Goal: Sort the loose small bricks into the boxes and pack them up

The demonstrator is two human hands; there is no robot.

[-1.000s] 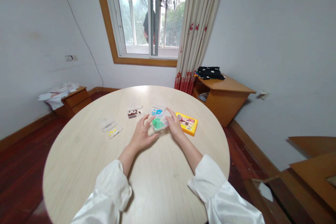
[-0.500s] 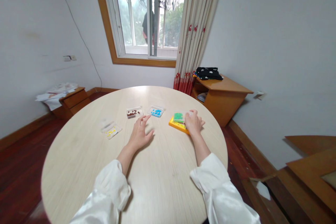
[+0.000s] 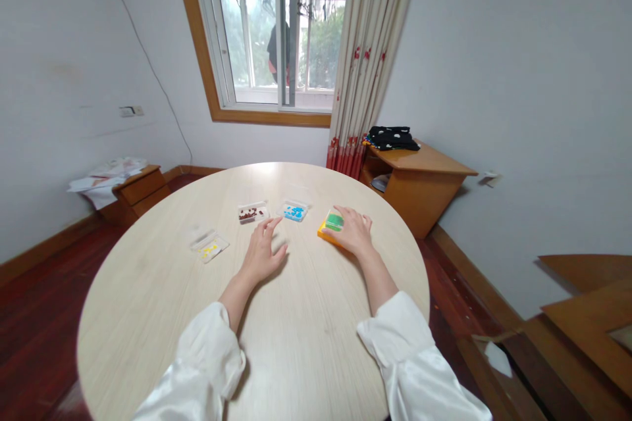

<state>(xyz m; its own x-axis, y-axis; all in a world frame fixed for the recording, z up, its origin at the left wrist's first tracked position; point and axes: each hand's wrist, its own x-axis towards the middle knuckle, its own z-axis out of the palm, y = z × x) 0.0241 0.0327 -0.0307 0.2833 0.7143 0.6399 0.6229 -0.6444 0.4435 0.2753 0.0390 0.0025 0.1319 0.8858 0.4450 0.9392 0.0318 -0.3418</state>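
My right hand (image 3: 354, 231) has its thumb and fingers around a small clear box of green pieces (image 3: 334, 222), which lies on a flat yellow box (image 3: 324, 235). Most of the yellow box is hidden beneath the hand. My left hand (image 3: 261, 253) rests on the table with fingers apart, holding nothing. Just beyond its fingertips are an open clear box of dark brown pieces (image 3: 253, 212) and another with blue pieces (image 3: 295, 212). Farther left, a clear box with a few yellow pieces (image 3: 211, 248) lies with its lid open.
Everything stands on a round, pale wooden table (image 3: 306, 329). Behind its right edge is a wooden cabinet (image 3: 427, 174) with folded black cloth (image 3: 394, 138) on top. A low wooden stand (image 3: 141, 194) with papers is at the left, and a curtain (image 3: 372, 46) hangs by the window.
My right hand has shifted left from the right side of the yellow box and now spans the green-filled box. My left hand has barely moved.
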